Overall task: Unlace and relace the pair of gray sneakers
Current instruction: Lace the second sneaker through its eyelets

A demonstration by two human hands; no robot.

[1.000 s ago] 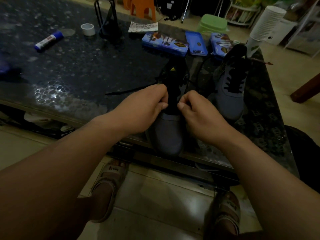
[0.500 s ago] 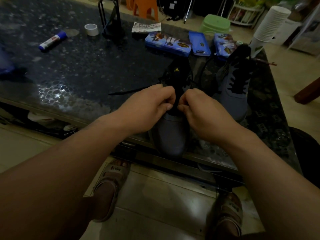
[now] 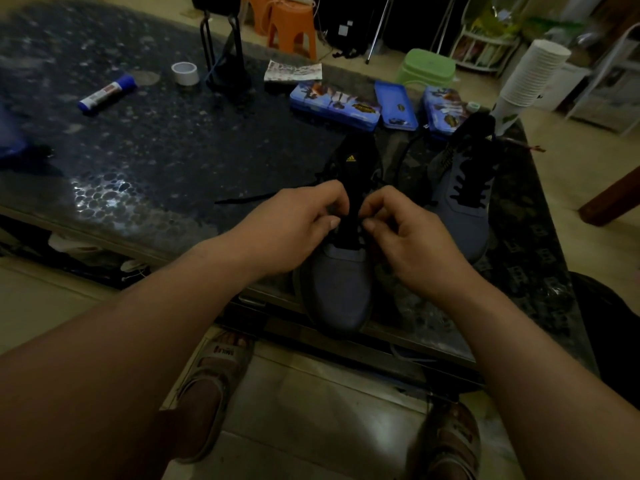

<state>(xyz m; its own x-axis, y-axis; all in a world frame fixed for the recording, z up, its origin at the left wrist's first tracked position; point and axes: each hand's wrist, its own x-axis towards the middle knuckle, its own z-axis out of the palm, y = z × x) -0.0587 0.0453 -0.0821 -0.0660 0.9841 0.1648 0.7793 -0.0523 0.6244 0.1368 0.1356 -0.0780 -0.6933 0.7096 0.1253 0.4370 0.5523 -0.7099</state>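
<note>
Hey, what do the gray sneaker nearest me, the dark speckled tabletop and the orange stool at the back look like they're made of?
Gray sneaker: probably knit or woven fabric, matte; the toe shows no shine.
Dark speckled tabletop: glass or polished stone, glossy; light glints off its pebbled pattern.
Orange stool: likely moulded plastic, smooth; even colour, faint sheen.

Two sneakers [image 3: 341, 292] [image 3: 462, 209], two hands [image 3: 298, 230] [image 3: 414, 239].

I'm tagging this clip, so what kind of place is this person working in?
Most likely a home living room: a dark glass coffee table strewn with a glue stick and pencil cases, plastic stools on a tiled floor, and stacked paper cups.
</note>
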